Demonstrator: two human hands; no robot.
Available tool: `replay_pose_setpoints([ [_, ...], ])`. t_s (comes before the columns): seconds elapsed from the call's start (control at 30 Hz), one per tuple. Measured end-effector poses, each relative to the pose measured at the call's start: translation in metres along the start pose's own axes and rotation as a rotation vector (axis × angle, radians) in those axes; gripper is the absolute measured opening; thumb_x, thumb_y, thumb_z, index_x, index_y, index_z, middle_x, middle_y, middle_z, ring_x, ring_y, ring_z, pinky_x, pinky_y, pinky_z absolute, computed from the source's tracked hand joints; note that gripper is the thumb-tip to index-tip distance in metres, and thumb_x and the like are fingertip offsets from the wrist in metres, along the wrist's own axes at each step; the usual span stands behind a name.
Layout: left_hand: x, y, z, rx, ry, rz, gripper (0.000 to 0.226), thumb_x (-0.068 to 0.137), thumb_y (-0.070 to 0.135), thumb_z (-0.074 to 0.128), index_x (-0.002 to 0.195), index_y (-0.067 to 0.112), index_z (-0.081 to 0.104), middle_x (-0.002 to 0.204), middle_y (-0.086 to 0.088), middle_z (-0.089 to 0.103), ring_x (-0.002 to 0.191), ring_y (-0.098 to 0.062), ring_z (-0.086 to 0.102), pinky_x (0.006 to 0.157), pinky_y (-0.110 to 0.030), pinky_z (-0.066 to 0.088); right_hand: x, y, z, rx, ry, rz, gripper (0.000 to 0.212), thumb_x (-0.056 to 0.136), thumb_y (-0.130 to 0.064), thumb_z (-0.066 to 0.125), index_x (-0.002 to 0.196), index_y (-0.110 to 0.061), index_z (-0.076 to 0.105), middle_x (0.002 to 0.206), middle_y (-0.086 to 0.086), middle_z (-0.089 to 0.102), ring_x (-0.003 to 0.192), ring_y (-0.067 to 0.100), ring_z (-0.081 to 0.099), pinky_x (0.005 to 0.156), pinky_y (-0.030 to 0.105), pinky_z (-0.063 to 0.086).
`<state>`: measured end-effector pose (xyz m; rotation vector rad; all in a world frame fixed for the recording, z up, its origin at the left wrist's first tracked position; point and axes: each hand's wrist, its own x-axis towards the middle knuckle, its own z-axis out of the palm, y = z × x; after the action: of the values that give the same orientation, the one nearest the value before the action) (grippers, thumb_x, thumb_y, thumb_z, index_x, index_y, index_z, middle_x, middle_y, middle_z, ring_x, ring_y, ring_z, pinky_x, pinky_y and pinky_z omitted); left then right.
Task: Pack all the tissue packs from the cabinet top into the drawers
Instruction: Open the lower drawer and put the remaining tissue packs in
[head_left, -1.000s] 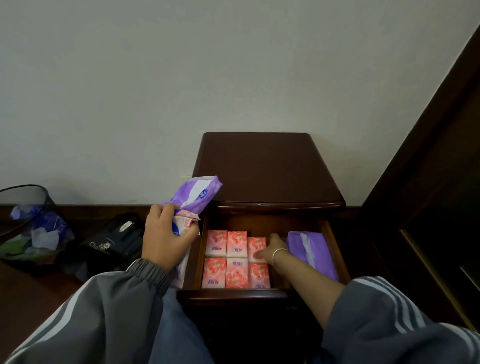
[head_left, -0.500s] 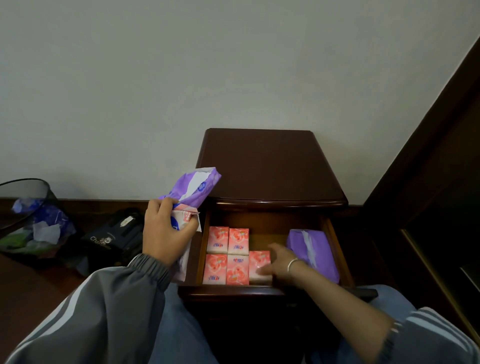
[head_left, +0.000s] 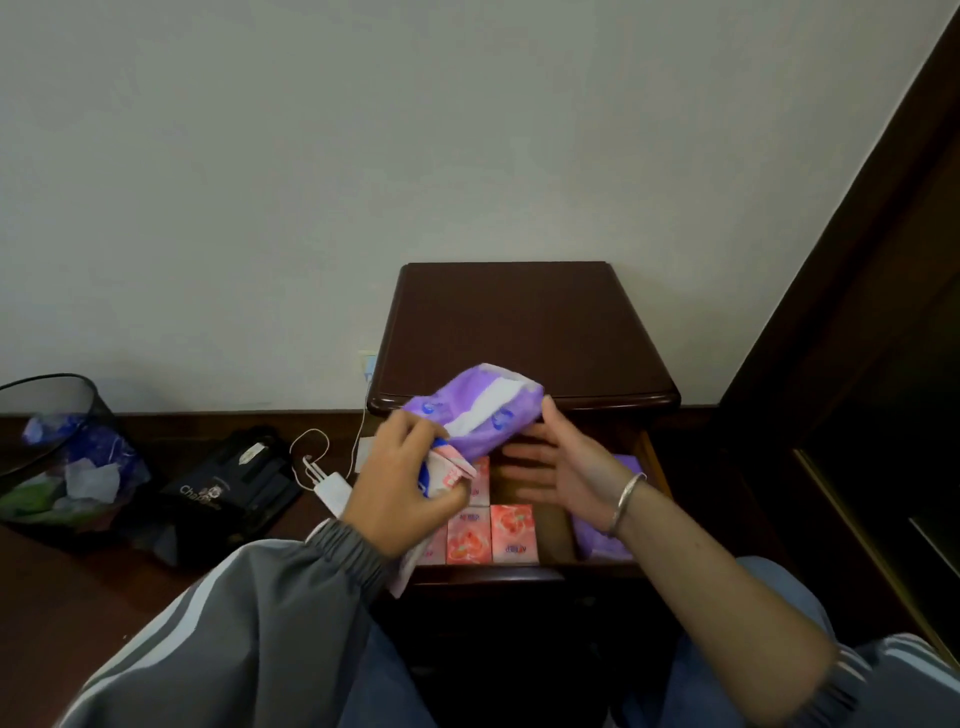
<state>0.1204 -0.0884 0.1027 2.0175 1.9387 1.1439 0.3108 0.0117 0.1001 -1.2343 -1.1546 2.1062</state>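
Tissue packs, viewed left to right. Left hand is gripping two at once above the open drawer: a pink-and-white pack under the palm and a purple soft pack, pinched at its left end and tilting. Small pink packs are lying in rows on the drawer floor. Right hand is reaching in, grip wide, fingers straight, thumb by the purple soft pack's right end. Another purple pack is lying at the drawer's right side. Judged light, soft and slippery-filmed, so supporting both ends is advisable.
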Motion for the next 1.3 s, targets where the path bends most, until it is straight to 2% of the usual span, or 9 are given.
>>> replay_pose_setpoints([
  [0.17,-0.005,0.023,0.024,-0.061,-0.211,0.091,0.041,0.069,0.035,0.068,0.105,0.019,0.059,0.103,0.006,0.045,0.096,-0.006,0.048,0.084,-0.019,0.042,-0.008,-0.002,0.002,0.083,0.162,-0.178,0.025,0.093,-0.003,0.05,0.118,-0.005,0.054,0.114,0.018,0.063,0.094,0.031,0.063,0.071,0.04,0.056],
  [0.27,-0.008,0.024,0.032,-0.195,-0.22,0.032,0.046,0.075,0.033,0.071,0.118,0.025,0.056,0.11,0.01,0.043,0.105,0.011,0.043,0.085,0.0,0.032,-0.012,0.006,-0.025,0.063,0.263,-0.143,0.027,0.092,0.004,0.048,0.114,-0.009,0.054,0.093,0.013,0.063,0.073,0.02,0.059,0.05,0.025,0.052],
  [0.37,-0.008,0.013,0.032,-0.263,-0.185,-0.179,0.046,0.082,0.034,0.069,0.124,0.03,0.053,0.114,0.011,0.045,0.107,0.008,0.045,0.087,-0.002,0.032,-0.024,0.015,-0.065,-0.039,0.297,-0.065,0.019,0.09,0.0,0.054,0.105,-0.01,0.056,0.078,0.007,0.061,0.058,0.013,0.057,0.039,0.018,0.045],
  [0.53,-0.006,-0.018,0.027,-0.196,-0.195,-0.489,0.04,0.082,0.045,0.063,0.117,0.028,0.054,0.104,0.005,0.052,0.093,-0.007,0.057,0.072,-0.016,0.045,-0.027,0.036,-0.113,-0.14,0.366,-0.03,0.019,0.086,-0.014,0.066,0.104,-0.007,0.066,0.097,0.012,0.068,0.09,0.027,0.063,0.075,0.036,0.05],
  [0.67,-0.001,-0.028,0.027,-0.279,-0.217,-0.599,0.047,0.083,0.044,0.063,0.121,0.018,0.055,0.108,-0.01,0.06,0.089,-0.021,0.066,0.079,-0.043,0.058,-0.002,0.038,-0.106,-0.238,0.418,-0.067,0.025,0.087,-0.011,0.064,0.109,0.001,0.065,0.096,0.014,0.066,0.081,0.023,0.063,0.063,0.032,0.053],
  [0.83,-0.007,-0.03,0.026,-0.238,-0.17,-0.57,0.041,0.083,0.044,0.063,0.118,0.023,0.054,0.101,0.006,0.052,0.088,-0.012,0.061,0.07,-0.026,0.054,0.036,0.027,-0.096,-0.519,0.593,-0.182,0.034,0.08,-0.011,0.072,0.112,0.001,0.065,0.103,0.018,0.067,0.092,0.029,0.063,0.081,0.035,0.05],
  [1.03,-0.013,-0.037,0.024,-0.228,-0.189,-0.622,0.04,0.083,0.046,0.063,0.117,0.033,0.047,0.106,0.006,0.044,0.095,-0.013,0.058,0.083,-0.036,0.055,0.05,0.032,-0.098,-0.656,0.583,-0.186,0.035,0.079,-0.015,0.074,0.11,-0.002,0.067,0.105,0.017,0.069,0.092,0.026,0.063,0.084,0.03,0.047],
  [1.17,-0.012,-0.033,0.03,-0.243,-0.188,-0.609,0.041,0.083,0.046,0.064,0.119,0.034,0.048,0.107,0.005,0.045,0.096,-0.011,0.055,0.078,-0.028,0.052,0.036,0.03,-0.114,-0.651,0.651,-0.225,0.029,0.081,-0.013,0.071,0.107,0.0,0.069,0.101,0.02,0.07,0.088,0.027,0.063,0.086,0.036,0.05],
  [1.3,-0.008,-0.028,0.039,-0.242,-0.162,-0.561,0.043,0.083,0.045,0.064,0.121,0.028,0.052,0.106,0.006,0.046,0.094,-0.007,0.053,0.079,-0.025,0.048,0.012,0.034,-0.123,-0.927,0.751,-0.191,0.034,0.086,-0.018,0.066,0.118,-0.007,0.063,0.109,0.013,0.068,0.099,0.028,0.063,0.086,0.035,0.049],
])
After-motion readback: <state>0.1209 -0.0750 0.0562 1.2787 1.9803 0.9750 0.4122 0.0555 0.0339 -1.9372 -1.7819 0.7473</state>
